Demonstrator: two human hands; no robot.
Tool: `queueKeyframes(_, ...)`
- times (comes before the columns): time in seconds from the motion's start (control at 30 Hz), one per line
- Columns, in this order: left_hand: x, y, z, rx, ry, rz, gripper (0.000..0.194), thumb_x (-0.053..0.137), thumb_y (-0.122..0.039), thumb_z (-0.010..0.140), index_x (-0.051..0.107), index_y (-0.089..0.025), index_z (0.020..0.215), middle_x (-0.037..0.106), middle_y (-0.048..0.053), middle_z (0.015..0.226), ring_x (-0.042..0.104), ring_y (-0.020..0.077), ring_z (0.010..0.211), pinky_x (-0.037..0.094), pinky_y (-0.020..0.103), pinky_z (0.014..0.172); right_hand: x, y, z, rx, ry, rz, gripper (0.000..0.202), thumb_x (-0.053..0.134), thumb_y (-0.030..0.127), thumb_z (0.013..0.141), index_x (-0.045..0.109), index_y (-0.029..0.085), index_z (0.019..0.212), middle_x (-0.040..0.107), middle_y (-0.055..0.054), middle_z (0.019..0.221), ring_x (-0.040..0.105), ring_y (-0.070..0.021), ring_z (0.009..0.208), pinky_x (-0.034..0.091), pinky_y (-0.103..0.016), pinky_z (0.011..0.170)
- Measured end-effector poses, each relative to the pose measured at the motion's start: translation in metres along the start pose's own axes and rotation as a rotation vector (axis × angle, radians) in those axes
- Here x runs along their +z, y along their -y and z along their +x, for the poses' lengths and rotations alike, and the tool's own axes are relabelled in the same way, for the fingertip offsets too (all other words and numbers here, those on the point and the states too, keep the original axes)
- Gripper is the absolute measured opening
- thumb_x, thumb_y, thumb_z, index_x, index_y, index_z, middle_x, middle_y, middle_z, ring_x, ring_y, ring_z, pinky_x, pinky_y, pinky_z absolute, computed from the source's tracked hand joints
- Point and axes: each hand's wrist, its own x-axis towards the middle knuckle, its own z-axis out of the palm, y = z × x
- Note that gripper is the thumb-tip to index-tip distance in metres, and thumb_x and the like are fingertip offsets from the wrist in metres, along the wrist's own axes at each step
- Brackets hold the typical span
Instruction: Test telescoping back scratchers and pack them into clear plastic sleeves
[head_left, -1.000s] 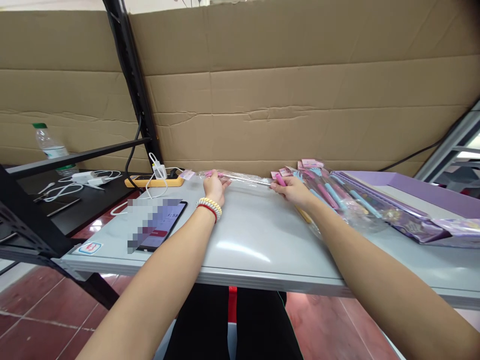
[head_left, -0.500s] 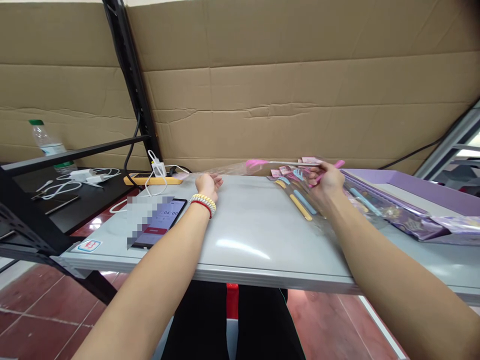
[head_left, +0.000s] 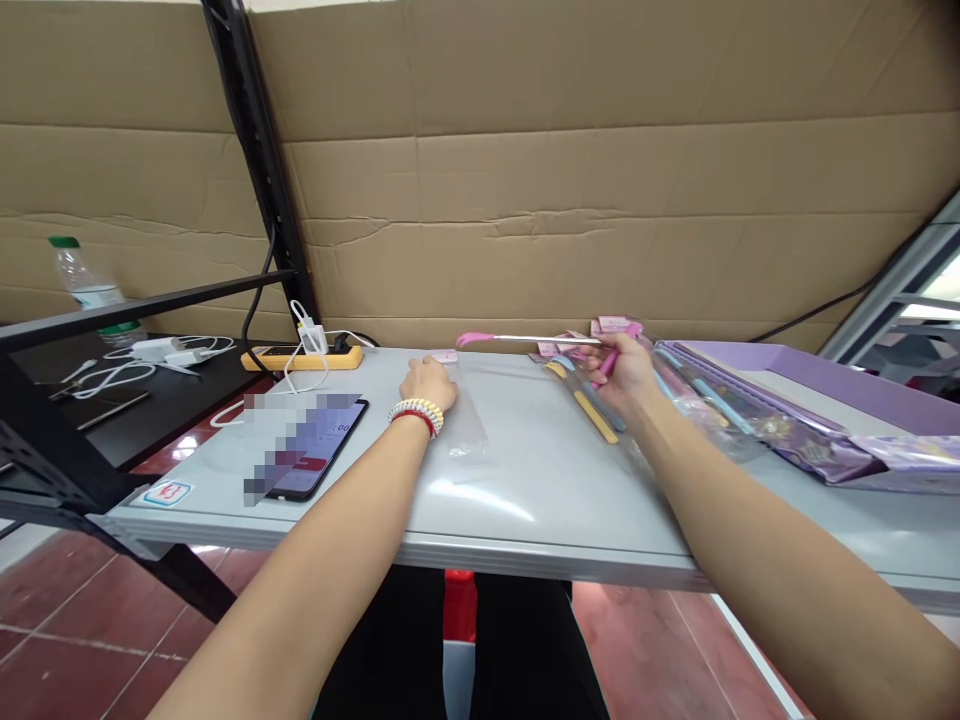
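My right hand (head_left: 626,370) is closed on the pink handle of a long thin tool (head_left: 536,340), whose pink tip points left above the back of the table. Low over the table, my left hand (head_left: 429,385) is closed at a clear plastic bag (head_left: 465,430) with a pink label; the bag lies flat on the tabletop to its right. Beside and below my right hand are a yellow-handled tool (head_left: 592,412) and blue-handled ones in clear packaging, with pink labels (head_left: 559,345) behind them.
A phone (head_left: 319,450) lies at the table's left. Behind it sits a yellow power strip (head_left: 345,357) with white cables. A purple box (head_left: 847,385) stands on the right, wrapped items beside it. Cardboard (head_left: 525,180) rises behind the table (head_left: 517,490).
The pink tool has moved left in my right hand, and its tip is out of the bag. My left hand has turned palm down, and the bag has come down onto the table.
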Motion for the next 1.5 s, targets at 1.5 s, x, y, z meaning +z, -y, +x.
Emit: queueKeyframes(1.5,0.003,-0.024,-0.016,0.327,0.242,-0.827,0.011,0.060,-0.027,0.075,0.066,-0.017,0.075,0.068,0.006,0.082,0.062,0.0190,0.080,0.047,0.031,0.078,0.028,-0.036,-0.034,-0.180,0.516,-0.928,0.046,0.067,0.050,0.070,0.037,0.019,0.054,0.038,0.005,0.045,0.029,-0.0061,0.044,0.022,-0.023,0.044)
